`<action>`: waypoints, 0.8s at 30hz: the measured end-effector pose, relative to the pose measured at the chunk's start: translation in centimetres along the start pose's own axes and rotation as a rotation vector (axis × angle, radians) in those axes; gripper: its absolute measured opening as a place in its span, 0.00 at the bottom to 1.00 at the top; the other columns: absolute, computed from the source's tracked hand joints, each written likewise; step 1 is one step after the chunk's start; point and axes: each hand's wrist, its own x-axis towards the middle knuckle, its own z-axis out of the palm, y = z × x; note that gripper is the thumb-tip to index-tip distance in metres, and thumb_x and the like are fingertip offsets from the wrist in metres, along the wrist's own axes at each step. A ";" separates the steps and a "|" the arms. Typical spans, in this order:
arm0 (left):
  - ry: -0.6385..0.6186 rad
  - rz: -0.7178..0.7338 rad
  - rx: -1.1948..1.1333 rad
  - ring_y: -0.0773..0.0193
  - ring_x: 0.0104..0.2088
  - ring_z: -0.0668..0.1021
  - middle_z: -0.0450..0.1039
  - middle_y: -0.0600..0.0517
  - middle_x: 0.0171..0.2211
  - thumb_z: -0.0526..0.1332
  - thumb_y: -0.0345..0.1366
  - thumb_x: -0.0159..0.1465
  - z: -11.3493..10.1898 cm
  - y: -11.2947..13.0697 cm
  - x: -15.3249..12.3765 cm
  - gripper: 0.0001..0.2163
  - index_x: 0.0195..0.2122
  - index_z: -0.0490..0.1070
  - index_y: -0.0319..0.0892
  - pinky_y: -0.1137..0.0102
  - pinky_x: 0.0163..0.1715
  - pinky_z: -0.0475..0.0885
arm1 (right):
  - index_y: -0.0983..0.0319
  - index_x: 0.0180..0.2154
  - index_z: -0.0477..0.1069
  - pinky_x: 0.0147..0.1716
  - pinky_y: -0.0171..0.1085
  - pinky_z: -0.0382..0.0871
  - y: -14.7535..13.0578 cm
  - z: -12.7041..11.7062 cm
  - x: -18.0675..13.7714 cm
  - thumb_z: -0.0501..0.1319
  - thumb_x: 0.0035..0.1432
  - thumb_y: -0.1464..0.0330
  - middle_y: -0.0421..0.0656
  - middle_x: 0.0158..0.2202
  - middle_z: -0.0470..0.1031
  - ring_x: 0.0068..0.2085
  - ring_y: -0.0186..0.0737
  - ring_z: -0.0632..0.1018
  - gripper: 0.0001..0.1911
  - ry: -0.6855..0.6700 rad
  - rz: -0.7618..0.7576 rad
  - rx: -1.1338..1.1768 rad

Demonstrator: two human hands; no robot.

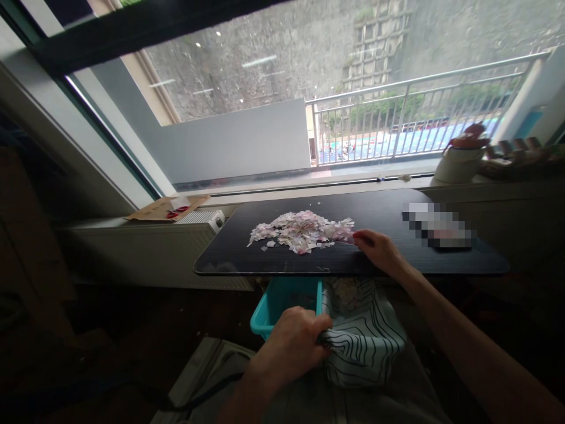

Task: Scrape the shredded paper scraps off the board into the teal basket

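Observation:
A pile of torn paper scraps [304,229], white and pinkish, lies on a dark tabletop [247,265]. At the pile's right edge, my right hand [374,248] is closed in a pinch; a thin pale piece seems to reach from its fingertips into the scraps, too small to name. My left hand [300,338] is closed on the gathered edge of a white cloth bag [364,347] with black wavy stripes, below the table's front edge. Some pale scraps show inside the bag's opening. Beside it, left of the bag, is a turquoise plastic bin [265,312], partly behind my left hand.
A dark flat object [441,229], mostly blurred out, lies on the table's right side. Left of the table are a white radiator [176,259] and brown paper [163,207] with a red item. A white bottle [461,159] with a reddish top stands at the window.

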 end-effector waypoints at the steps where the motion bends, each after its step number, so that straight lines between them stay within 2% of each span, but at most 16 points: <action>1: 0.003 -0.005 -0.006 0.61 0.30 0.73 0.72 0.55 0.26 0.62 0.34 0.57 0.1 -0.1 0.0 0.02 0.30 0.70 0.45 0.70 0.31 0.60 | 0.62 0.38 0.76 0.33 0.38 0.69 -0.1 0.5 0.0 0.57 0.55 0.64 0.43 0.30 0.78 0.30 0.39 0.76 0.13 -0.013 -0.010 -0.006; 4: 0.009 -0.005 -0.020 0.61 0.30 0.73 0.72 0.55 0.26 0.62 0.33 0.56 0.4 -0.2 0.0 0.02 0.30 0.70 0.45 0.70 0.31 0.60 | 0.62 0.37 0.76 0.32 0.36 0.68 -0.6 1.2 -0.5 0.58 0.53 0.64 0.42 0.30 0.78 0.29 0.38 0.75 0.12 -0.029 -0.028 0.013; 9: 0.011 0.001 -0.044 0.60 0.30 0.73 0.73 0.55 0.27 0.62 0.33 0.56 0.6 -0.1 0.0 0.02 0.31 0.70 0.44 0.70 0.32 0.60 | 0.63 0.37 0.76 0.32 0.37 0.67 -1.0 1.2 -1.1 0.57 0.54 0.63 0.43 0.30 0.77 0.29 0.38 0.74 0.14 0.095 0.021 0.001; 13: 0.015 0.000 -0.053 0.61 0.30 0.74 0.73 0.55 0.27 0.62 0.33 0.57 0.9 -0.1 -0.1 0.01 0.30 0.70 0.44 0.70 0.31 0.60 | 0.63 0.35 0.76 0.32 0.37 0.67 -1.1 1.1 -0.9 0.57 0.52 0.64 0.43 0.28 0.77 0.28 0.39 0.74 0.13 0.096 0.039 -0.013; 17: 0.019 -0.001 -0.048 0.61 0.30 0.74 0.72 0.55 0.27 0.62 0.33 0.56 0.9 -0.1 -0.1 0.02 0.30 0.69 0.44 0.70 0.30 0.60 | 0.63 0.36 0.76 0.35 0.38 0.68 -1.2 1.0 -0.9 0.56 0.52 0.65 0.44 0.31 0.78 0.31 0.40 0.76 0.13 0.176 0.079 0.020; 21: 0.013 -0.005 -0.044 0.61 0.30 0.74 0.72 0.55 0.27 0.62 0.33 0.56 0.8 0.0 -0.1 0.02 0.30 0.69 0.44 0.70 0.30 0.59 | 0.62 0.35 0.76 0.33 0.38 0.68 -1.1 1.2 -1.0 0.57 0.52 0.65 0.43 0.29 0.78 0.29 0.39 0.75 0.12 0.097 0.043 0.013; 24: 0.007 -0.007 -0.037 0.60 0.30 0.74 0.72 0.54 0.27 0.61 0.33 0.56 0.8 0.0 0.0 0.01 0.30 0.70 0.44 0.70 0.30 0.59 | 0.62 0.37 0.76 0.32 0.37 0.68 -1.1 1.4 -1.0 0.57 0.53 0.64 0.43 0.31 0.78 0.30 0.39 0.75 0.13 0.061 -0.020 0.070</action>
